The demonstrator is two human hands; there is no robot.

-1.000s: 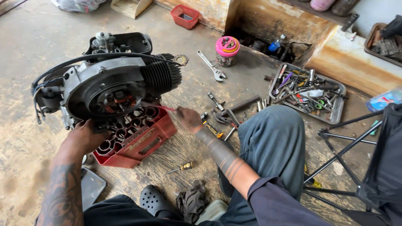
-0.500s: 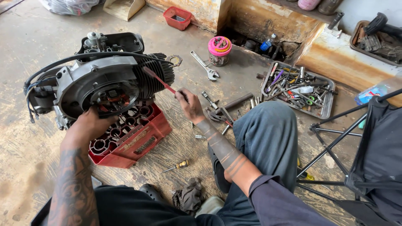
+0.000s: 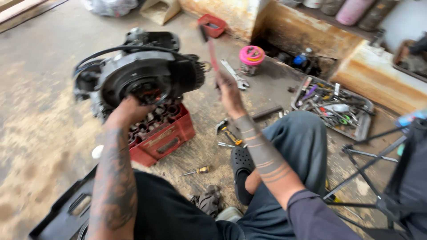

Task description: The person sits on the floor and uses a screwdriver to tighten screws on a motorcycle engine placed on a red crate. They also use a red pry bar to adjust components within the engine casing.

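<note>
The left hand (image 3: 129, 109) rests on the engine (image 3: 138, 78), its fingers hidden. The right hand (image 3: 227, 86) grips a red tool (image 3: 211, 49). A red crate (image 3: 167, 138) stands under the engine; a tool tray (image 3: 362, 126) lies far right.

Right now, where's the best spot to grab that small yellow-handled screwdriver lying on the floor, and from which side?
Take the screwdriver by its stubby yellowish handle, the thicker right end, coming straight down from above. It lies flat on bare floor, apart from the grey rag and the black clog, so fingers can pinch across the handle; the thin shaft points left.

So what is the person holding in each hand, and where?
The right hand grips a red-handled tool by its lower end; the picture is too blurred to name it. The left hand presses against the engine front, holding nothing loose.
</note>
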